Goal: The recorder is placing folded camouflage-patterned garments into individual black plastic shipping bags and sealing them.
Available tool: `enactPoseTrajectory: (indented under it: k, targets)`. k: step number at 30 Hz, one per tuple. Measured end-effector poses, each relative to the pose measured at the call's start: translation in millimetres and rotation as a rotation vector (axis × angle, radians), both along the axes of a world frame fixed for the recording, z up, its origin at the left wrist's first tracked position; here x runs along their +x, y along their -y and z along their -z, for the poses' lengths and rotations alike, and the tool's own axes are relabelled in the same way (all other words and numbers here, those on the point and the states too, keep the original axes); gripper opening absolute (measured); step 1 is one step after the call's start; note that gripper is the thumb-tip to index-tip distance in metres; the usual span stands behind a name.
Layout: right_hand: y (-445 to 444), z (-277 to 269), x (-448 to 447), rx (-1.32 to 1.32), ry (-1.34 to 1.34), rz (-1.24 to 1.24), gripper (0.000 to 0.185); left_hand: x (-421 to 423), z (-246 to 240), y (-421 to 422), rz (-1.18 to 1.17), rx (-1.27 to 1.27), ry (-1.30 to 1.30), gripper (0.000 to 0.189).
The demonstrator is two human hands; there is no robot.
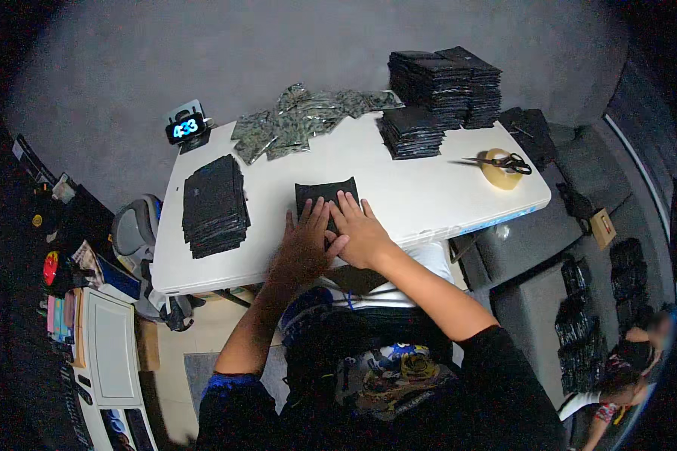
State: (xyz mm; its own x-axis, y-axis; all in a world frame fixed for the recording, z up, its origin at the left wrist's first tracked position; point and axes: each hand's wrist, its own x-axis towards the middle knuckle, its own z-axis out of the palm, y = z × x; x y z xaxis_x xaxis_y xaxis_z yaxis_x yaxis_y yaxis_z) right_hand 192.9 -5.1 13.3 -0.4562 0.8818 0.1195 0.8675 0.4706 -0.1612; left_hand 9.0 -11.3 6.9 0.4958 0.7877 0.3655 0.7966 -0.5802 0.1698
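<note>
A flat black packet [326, 189] lies near the front edge of the white table [293, 169]. My left hand [306, 242] rests palm down on its left side, fingers spread. Beside it, my right hand [361, 232] presses flat on the packet's right side, with the fingers of both hands almost meeting in the middle. Neither hand grips anything, and together they hide the packet's lower part. To the left is a fanned stack of black packets [214, 203]. Behind my hands, several clear plastic bags with dark green, mottled contents [310, 118] lie in a heap.
Tall stacks of black packets [445, 84] stand at the back right, a shorter stack [410, 132] before them. Black-handled scissors [513, 163] lie on a tape roll [502, 179]. A phone on a stand [185, 129] is back left. Another person [626, 372] is on the lower right.
</note>
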Motion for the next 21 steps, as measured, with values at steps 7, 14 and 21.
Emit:
enactPoseTrajectory:
  k: [7,14,21]
  targets:
    - [5.2,-2.1,0.9,0.009,0.026,0.015,0.075,0.3,-1.1,0.9,-0.019,-0.024,-0.015,0.084]
    - [23.9,-1.0,8.1,0.12,-0.102,-0.011,0.078,-3.1,-1.4,11.6,-0.001,0.066,-0.071,0.085]
    - [47.0,10.8,4.0,0.158,-0.231,-0.087,0.083,6.7,0.4,48.3,0.031,-0.004,0.055,0.086]
